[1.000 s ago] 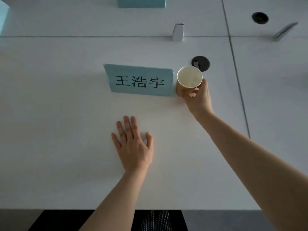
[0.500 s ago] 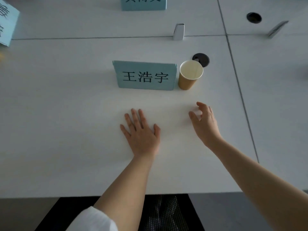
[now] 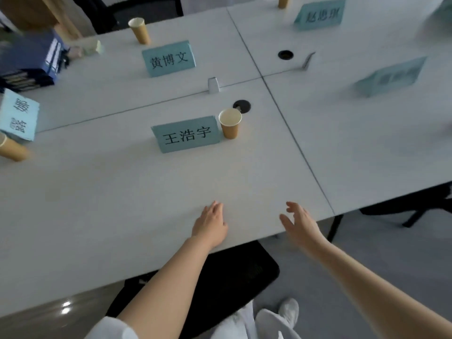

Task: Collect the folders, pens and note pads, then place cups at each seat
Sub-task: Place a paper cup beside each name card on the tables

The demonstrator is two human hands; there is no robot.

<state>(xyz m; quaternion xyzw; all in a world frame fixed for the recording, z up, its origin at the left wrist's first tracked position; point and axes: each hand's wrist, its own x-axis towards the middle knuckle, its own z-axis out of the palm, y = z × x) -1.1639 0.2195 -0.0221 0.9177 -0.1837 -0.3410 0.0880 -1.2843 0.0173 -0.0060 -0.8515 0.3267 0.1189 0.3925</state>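
A tan paper cup (image 3: pixel 230 123) stands upright on the white table (image 3: pixel 122 192), just right of a blue name card (image 3: pixel 187 134). Other tan cups stand at the far seat (image 3: pixel 139 30), at the left edge (image 3: pixel 12 149) and at the top (image 3: pixel 283 1). A stack of blue folders (image 3: pixel 31 62) lies at the far left. My left hand (image 3: pixel 210 223) rests flat on the table near its front edge. My right hand (image 3: pixel 299 222) hovers beside it, fingers relaxed, holding nothing. Both hands are well short of the cup.
More blue name cards stand at the far seat (image 3: pixel 170 58), far left (image 3: pixel 18 115), top right (image 3: pixel 319 14) and right (image 3: pixel 391 77). Two round cable holes (image 3: pixel 241 105) (image 3: pixel 285 54) mark the table. A black chair (image 3: pixel 232 277) sits under the front edge.
My right hand let go of the cup and drew back toward the table's front edge. My left hand slid back too. The view swung wider, showing more seats and cups.
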